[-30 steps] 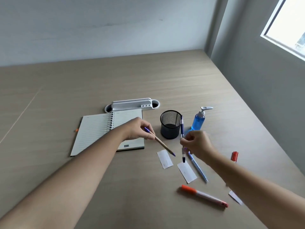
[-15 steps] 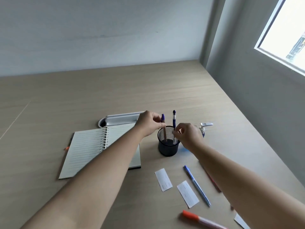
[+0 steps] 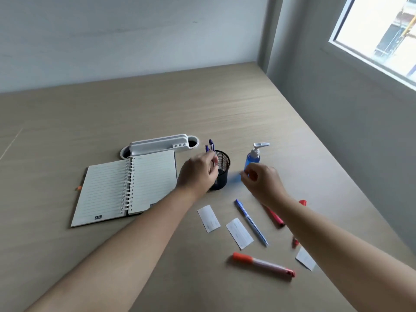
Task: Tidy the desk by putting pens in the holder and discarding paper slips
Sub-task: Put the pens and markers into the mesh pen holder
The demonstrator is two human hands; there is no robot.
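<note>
While two pens (image 3: 211, 147) stand in the holder (image 3: 221, 171), the left hand (image 3: 198, 173) (fingers loosely curled, empty) sits beside it; the right hand (image 3: 262, 182), half-open, holds nothing, and paper slips (image 3: 209, 218) lie nearer the person.

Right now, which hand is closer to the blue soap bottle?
Right. The right hand is just in front of the blue soap bottle, overlapping its base in view. The left hand is off to its left, by the black pen cup.

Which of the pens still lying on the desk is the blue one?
The slim blue pen lying just right of the two paper slips, below the right hand. The other loose ones are orange-red markers.
</note>
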